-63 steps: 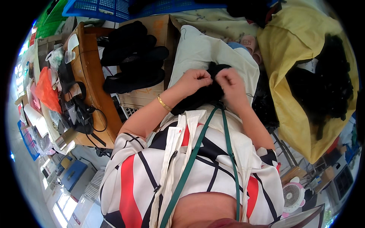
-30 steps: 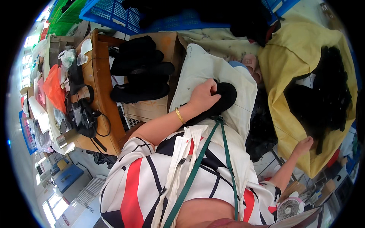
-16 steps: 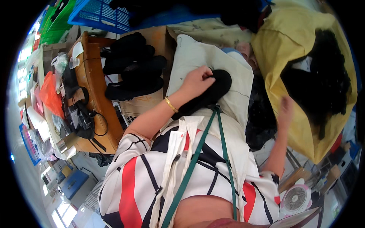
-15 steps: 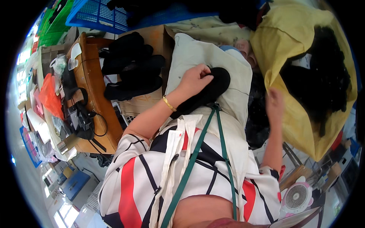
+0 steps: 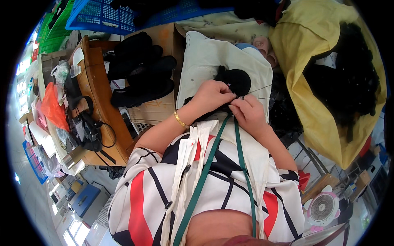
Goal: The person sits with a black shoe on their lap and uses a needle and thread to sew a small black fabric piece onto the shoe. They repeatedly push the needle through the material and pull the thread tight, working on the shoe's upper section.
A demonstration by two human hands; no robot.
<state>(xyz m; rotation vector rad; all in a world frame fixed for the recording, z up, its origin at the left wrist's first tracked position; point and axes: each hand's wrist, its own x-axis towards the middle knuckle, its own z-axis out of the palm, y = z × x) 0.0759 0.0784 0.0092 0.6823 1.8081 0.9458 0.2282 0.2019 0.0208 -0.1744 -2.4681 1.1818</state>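
A black cloth shoe (image 5: 237, 80) lies across the off-white cloth (image 5: 201, 53) on my lap, its rounded end pointing away from me. My left hand (image 5: 212, 96) is closed on the shoe's near edge, thumb and fingers pinched together. Right beside it, my right hand (image 5: 251, 114) also pinches at the shoe's edge, the fingertips of both hands almost touching. Fine dark thread (image 5: 261, 88) stretches to the right from between the hands. Whatever sits in my right fingertips is too small to make out. My hands cover part of the shoe.
Several black shoes (image 5: 143, 69) rest on a cardboard box (image 5: 158, 108) at the left, beside a wooden table (image 5: 92, 74). A yellow sack (image 5: 295, 49) of black items stands open at the right. Behind are a blue basket (image 5: 102, 16) and pink slippers (image 5: 262, 44). A fan (image 5: 323, 208) stands lower right.
My right hand has come in from the right, near the sack, to the shoe and closed there. The shoe has shifted under my left hand, and thread now shows.
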